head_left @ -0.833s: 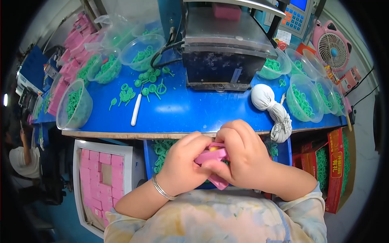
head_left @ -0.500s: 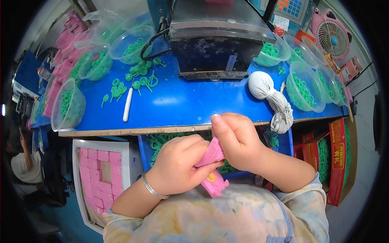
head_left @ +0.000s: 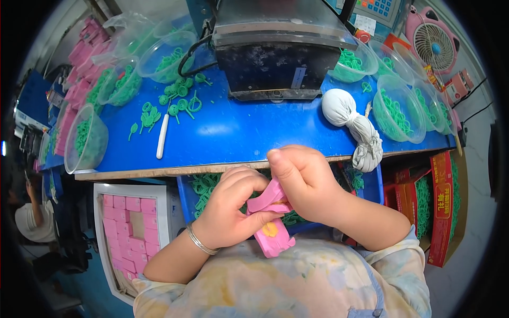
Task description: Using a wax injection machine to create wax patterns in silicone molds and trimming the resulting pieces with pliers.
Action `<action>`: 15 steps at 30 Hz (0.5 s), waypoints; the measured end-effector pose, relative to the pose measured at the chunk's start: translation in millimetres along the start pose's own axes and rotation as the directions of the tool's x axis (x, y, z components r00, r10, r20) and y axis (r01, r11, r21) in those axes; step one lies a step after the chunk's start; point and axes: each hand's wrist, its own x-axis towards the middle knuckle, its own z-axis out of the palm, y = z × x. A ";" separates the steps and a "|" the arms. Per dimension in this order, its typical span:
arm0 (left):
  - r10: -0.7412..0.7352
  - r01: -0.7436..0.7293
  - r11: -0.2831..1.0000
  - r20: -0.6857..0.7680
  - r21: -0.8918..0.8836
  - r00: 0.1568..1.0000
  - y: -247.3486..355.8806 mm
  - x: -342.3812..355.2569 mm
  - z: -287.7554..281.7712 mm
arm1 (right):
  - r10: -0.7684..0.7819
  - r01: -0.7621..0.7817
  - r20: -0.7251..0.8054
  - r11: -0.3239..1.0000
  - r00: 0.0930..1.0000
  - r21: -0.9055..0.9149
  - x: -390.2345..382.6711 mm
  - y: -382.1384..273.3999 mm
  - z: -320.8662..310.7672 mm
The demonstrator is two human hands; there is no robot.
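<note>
Just in front of the table edge, both hands grip one soft pink rubber mould (head_left: 271, 243) with a yellow patch on its lower part. My left hand (head_left: 231, 205) is closed around its middle, thumb across the front. With thumb up and fingers curled, my right hand (head_left: 307, 179) holds the upper end, which is bent over. Folds and fingers hide part of the mould. Below and behind the hands, a blue tray (head_left: 377, 188) contains green ring-shaped plastic pieces (head_left: 205, 185).
On the blue table (head_left: 228, 132) lie a white-handled tool (head_left: 162, 139), loose green pieces (head_left: 183, 95) and a tied white cloth bag (head_left: 344, 114). A black metal machine (head_left: 270, 69) stands behind. Plastic bowls (head_left: 87, 143) flank both sides. Pink blocks fill a white frame (head_left: 164, 206) at lower left.
The pink mould has turned and opened out, so its yellow patch shows more fully. Both hands have shifted slightly left, and the whole view has moved a little.
</note>
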 end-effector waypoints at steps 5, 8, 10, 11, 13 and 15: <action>0.187 -0.192 0.971 0.053 0.141 0.981 6.6 6.6 -9.4 | 0.411 -0.443 0.165 0.822 0.897 0.358 1.9 2.4 -1.0; 0.283 -0.303 0.913 0.110 0.274 0.953 5.8 6.0 -14.8 | 0.489 -0.561 0.276 0.708 0.827 0.428 4.5 -3.5 -2.6; 0.331 -0.351 0.876 0.118 0.331 0.936 4.7 6.5 -15.1 | 0.520 -0.598 0.298 0.664 0.801 0.449 4.0 -4.8 -2.3; 0.259 -0.274 0.926 0.089 0.259 0.962 3.2 6.8 -14.4 | 0.448 -0.487 0.195 0.774 0.873 0.403 2.2 -3.9 -1.7; 0.114 -0.111 0.989 -0.027 0.097 0.993 -0.8 6.6 -8.2 | 0.349 -0.360 0.096 0.870 0.932 0.337 2.1 0.1 -0.5; -0.077 0.065 0.993 -0.125 -0.100 0.989 2.5 2.0 3.0 | -0.333 0.315 -0.081 0.932 0.939 -0.180 2.6 6.2 3.2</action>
